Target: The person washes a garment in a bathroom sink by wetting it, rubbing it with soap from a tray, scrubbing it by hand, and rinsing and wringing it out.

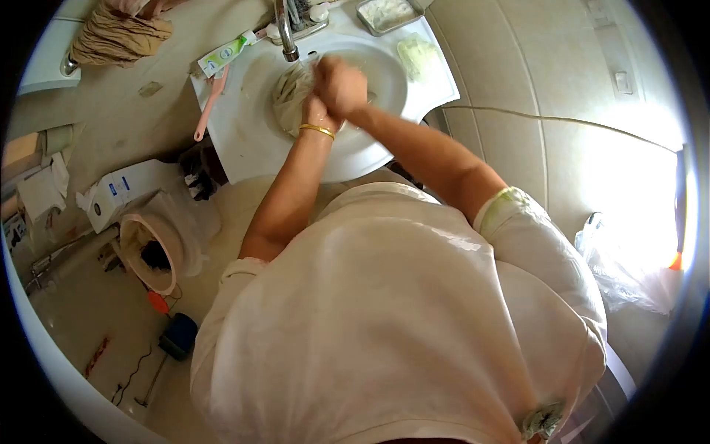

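A wet, pale cloth (pixel 291 92) lies bunched in the white washbasin (pixel 392 89), below the metal faucet (pixel 288 48). My left hand (pixel 318 111), with a gold bangle at its wrist, is closed on the cloth at its right side. Pressed against it from above is my right hand (pixel 344 87), its fingers curled into a fist around the gathered cloth. The right hand covers much of the left one, and the part of the cloth between them is hidden.
A toothpaste tube (pixel 224 54) and a pink-handled brush (pixel 212 105) lie on the basin's left edge. A soap dish (pixel 388 15) and a pale green crumpled item (pixel 418 55) sit at the right. A waste bin (pixel 171 259) stands on the floor at left.
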`<action>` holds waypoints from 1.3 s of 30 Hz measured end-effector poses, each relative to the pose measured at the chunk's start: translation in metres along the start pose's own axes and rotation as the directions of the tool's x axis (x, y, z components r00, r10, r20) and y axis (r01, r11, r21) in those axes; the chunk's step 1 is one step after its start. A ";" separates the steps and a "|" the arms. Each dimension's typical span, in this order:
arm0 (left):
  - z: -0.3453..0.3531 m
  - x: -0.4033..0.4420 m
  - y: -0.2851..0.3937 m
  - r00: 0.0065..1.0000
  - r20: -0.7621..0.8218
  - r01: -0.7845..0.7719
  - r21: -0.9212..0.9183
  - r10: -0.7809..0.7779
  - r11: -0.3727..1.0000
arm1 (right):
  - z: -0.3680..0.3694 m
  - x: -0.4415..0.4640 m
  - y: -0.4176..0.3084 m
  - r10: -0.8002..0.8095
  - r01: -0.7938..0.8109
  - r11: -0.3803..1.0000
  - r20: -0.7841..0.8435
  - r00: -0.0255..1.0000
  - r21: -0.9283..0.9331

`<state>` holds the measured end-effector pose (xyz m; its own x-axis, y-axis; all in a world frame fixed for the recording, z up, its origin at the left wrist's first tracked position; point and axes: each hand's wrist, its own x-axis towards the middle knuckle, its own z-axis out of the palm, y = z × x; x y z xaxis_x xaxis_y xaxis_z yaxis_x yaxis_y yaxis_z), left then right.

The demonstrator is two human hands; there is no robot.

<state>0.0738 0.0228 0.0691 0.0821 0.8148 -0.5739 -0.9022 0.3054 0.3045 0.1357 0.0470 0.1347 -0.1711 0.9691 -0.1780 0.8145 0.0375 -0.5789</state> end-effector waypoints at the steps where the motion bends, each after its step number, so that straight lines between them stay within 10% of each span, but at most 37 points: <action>1: -0.015 0.014 -0.008 0.999 -0.025 0.044 -0.101 -0.047 0.994 | -0.007 0.023 0.008 0.057 -0.051 0.995 -0.065 0.996 0.090; 3: 0.012 -0.011 -0.003 0.997 -0.070 0.008 -0.046 -0.011 0.999 | 0.009 0.042 0.027 0.146 -0.088 0.979 -0.326 0.934 0.186; 6: -0.056 0.039 -0.001 0.806 0.589 0.033 0.051 -0.057 0.998 | 0.034 -0.008 0.022 -0.113 0.158 0.983 -0.371 0.922 0.094; 8: -0.059 0.039 -0.002 0.798 0.600 0.039 0.056 -0.065 0.998 | 0.024 -0.052 -0.001 -0.253 0.260 0.966 -0.223 0.942 0.003; 9: -0.036 0.019 0.000 0.909 0.412 0.050 0.030 -0.059 0.998 | 0.018 -0.058 -0.006 -0.347 0.349 0.937 -0.198 0.917 -0.027; 11: -0.001 -0.015 -0.004 0.998 -0.019 0.062 -0.018 -0.062 0.998 | 0.021 -0.002 0.017 0.018 -0.017 0.997 -0.019 1.000 0.077; 13: -0.001 -0.015 -0.018 0.998 -0.069 -0.016 -0.064 0.011 0.998 | 0.007 0.036 0.029 0.127 -0.099 0.989 -0.283 0.951 0.109; 17: 0.003 -0.014 0.001 0.998 -0.027 0.058 -0.142 -0.063 0.988 | 0.016 0.005 0.024 0.029 0.018 0.977 -0.214 0.976 0.215; 19: -0.041 0.011 0.014 0.931 0.362 0.056 -0.006 -0.050 0.998 | 0.017 -0.030 0.009 -0.337 0.344 0.939 -0.231 0.913 -0.010; 21: -0.043 0.008 0.013 0.995 0.009 0.101 -0.055 -0.100 0.993 | 0.022 -0.004 0.024 -0.209 0.170 0.962 0.173 0.963 0.216; 23: 0.006 -0.025 0.022 0.971 -0.164 0.150 -0.139 -0.172 0.979 | 0.016 0.037 0.028 0.047 -0.059 0.996 0.173 0.984 0.060; 29: 0.000 -0.023 0.027 0.962 -0.137 0.219 -0.141 -0.238 0.965 | 0.018 0.162 0.035 -0.380 0.324 0.883 -0.111 0.918 -0.339; 31: -0.003 -0.026 0.027 0.959 -0.103 0.243 -0.170 -0.262 0.955 | 0.021 0.184 0.037 -0.359 0.362 0.782 0.109 0.927 -0.507; 39: -0.001 -0.027 0.032 0.951 -0.172 0.240 -0.108 -0.256 0.965 | 0.050 0.205 0.025 -0.119 0.101 0.933 -0.033 0.992 -0.346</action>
<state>0.0426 0.0103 0.0933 0.2357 0.6121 -0.7548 -0.8965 0.4368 0.0743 0.0933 0.2348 0.0442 -0.2488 0.9651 -0.0813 0.9343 0.2170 -0.2830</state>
